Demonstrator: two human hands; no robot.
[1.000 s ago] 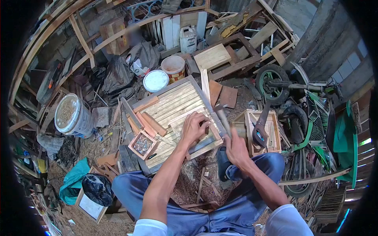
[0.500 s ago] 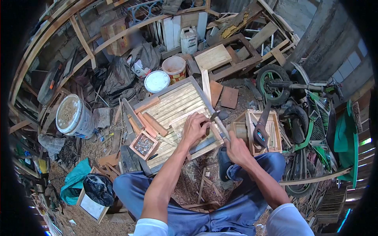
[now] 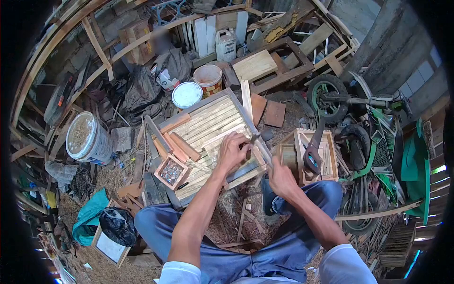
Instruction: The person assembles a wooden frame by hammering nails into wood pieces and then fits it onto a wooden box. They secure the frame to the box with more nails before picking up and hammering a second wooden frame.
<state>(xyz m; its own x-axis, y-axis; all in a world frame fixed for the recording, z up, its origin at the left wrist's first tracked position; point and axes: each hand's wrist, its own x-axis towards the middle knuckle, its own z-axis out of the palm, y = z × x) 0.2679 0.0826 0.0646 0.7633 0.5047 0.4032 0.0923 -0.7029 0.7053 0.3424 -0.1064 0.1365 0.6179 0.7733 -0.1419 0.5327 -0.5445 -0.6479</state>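
My right hand is wrapped round the wooden handle of a hammer. The dark hammer head is close by the fingertips of my left hand. Those fingers are pinched together at the corner of a light wooden frame; what they hold, if anything, is too small to make out. Under the frame lies a slatted wooden work surface. A small square wooden box of nails or screws sits on its left side, beside a black pen.
Reddish wood strips lie left of my left hand. To the right, a wooden box holds a handsaw. Beyond it stands a green motorbike. Buckets are behind the work surface, and a filled bucket is at left.
The hammer has tilted slightly and its head has shifted a little near my left fingertips. My left hand keeps its place on the frame.
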